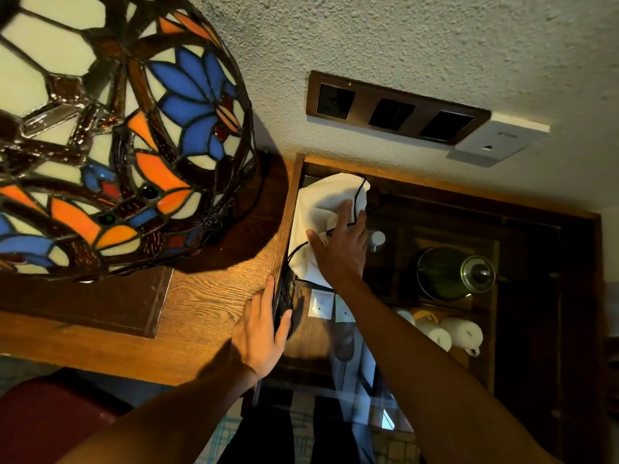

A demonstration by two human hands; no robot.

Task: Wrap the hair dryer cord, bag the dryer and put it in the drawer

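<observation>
With the white drawstring bag (323,209) already lying at the back left of the open drawer (294,202), the step in hand looks like settling it low enough for the drawer to shut; the dryer itself is hidden inside the cloth. The right hand (340,252) lies flat on the bag, its fingers (345,216) spread and pressing, not pinching anything; the left hand (259,333) rests on the edge of the wooden worktop (207,306), thumb on top and fingers curled over a dark part at the drawer's side, though what exactly they hold I cannot tell. To do this well, I would push the bag down and toward the back corner; tuck the black drawstring (356,202) inside the rim so it cannot snag; keep the left fingers out of the gap; then close slowly, mindful of the stained-glass lamp (110,128) close by.
</observation>
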